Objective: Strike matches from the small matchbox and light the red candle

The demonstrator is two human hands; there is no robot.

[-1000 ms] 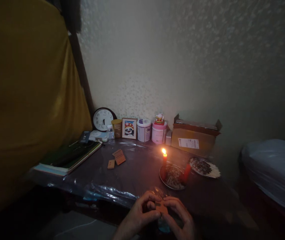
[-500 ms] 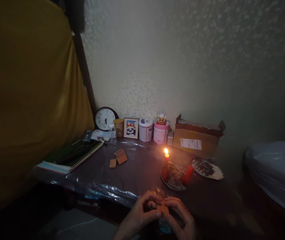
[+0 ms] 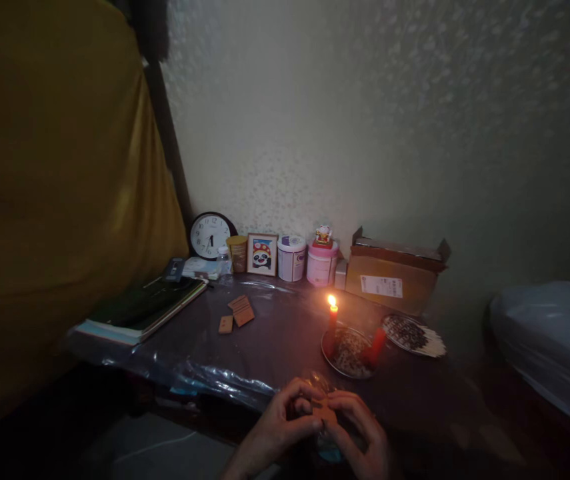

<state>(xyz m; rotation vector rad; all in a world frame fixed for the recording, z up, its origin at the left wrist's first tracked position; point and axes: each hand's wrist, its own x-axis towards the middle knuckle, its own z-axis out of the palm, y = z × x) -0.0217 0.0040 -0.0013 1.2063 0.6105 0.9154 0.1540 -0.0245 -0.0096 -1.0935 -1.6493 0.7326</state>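
Fingers of the left hand and the right hand pinch a small cardboard piece between them, at six o'clock in the view; fingertips cover its edges, and dimness hides any print; a bluish thing below is mostly hidden; both forearms are cut off by the frame.

At one o'clock from the hands, on the surface, a round plate bears a lit red candle and a blurred, tilted red stick; its dark contents are unclear; beyond, pale sticks fan out; at eleven lie tan pieces.

Farther, at twelve, stands a pink tub; at one, a carton, contents indistinct.
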